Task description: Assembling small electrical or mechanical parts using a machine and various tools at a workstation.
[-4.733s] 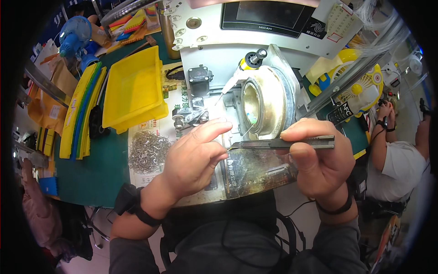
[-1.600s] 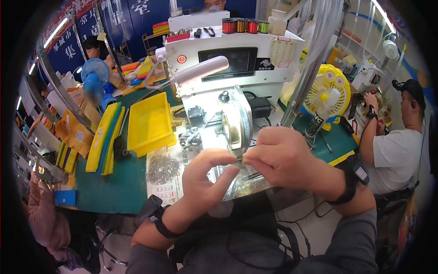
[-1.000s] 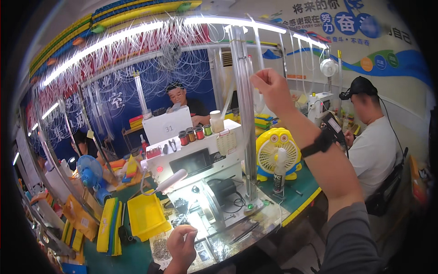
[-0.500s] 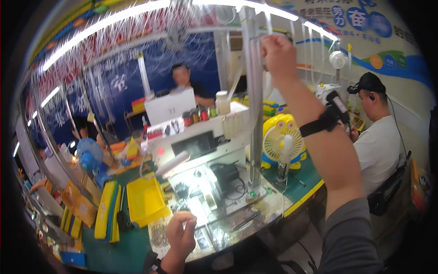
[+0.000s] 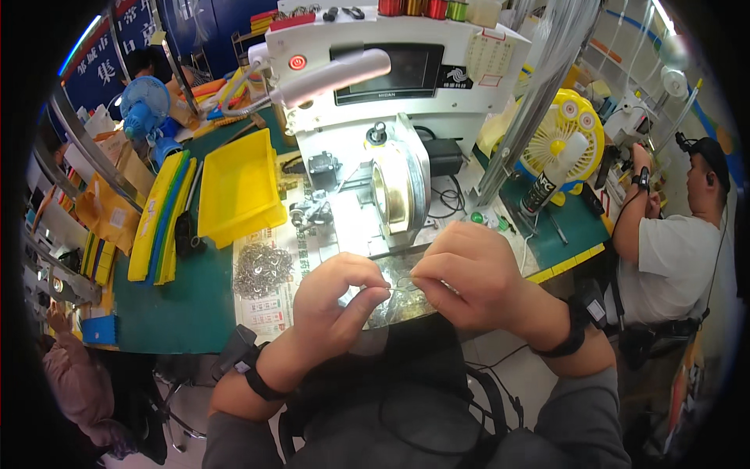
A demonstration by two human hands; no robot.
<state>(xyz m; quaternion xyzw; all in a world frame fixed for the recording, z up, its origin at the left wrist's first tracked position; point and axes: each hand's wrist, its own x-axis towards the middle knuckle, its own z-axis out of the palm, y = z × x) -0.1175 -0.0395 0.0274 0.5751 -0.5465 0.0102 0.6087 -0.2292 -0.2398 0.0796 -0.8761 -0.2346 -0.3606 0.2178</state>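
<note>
Head view: a thin, looped strand (image 5: 403, 287) is located in the gap between the two hands, above the near edge of the bench; it is so fine that its full course and ends cannot be traced. The left hand (image 5: 332, 301) pinches one side of it between thumb and forefinger; the right hand (image 5: 473, 273) pinches the other side, its fingertips partly concealing the grip. Whether any small part is enclosed in either pinch cannot be determined. Just beyond stands a metal ring wheel (image 5: 420, 187), brightly lit, on a white machine (image 5: 469, 117). A lamp (image 5: 336, 76) overlaps the left part of the dark screen (image 5: 406, 70). Left of the wheel, a pile of small metal pieces (image 5: 263, 271) is too tangled for single items to be distinguished, near a yellow tray (image 5: 238, 180). A bottle (image 5: 551, 184) partly covers the yellow fan (image 5: 558, 144). Thread spools (image 5: 414, 8) are cut off by the upper edge.
</note>
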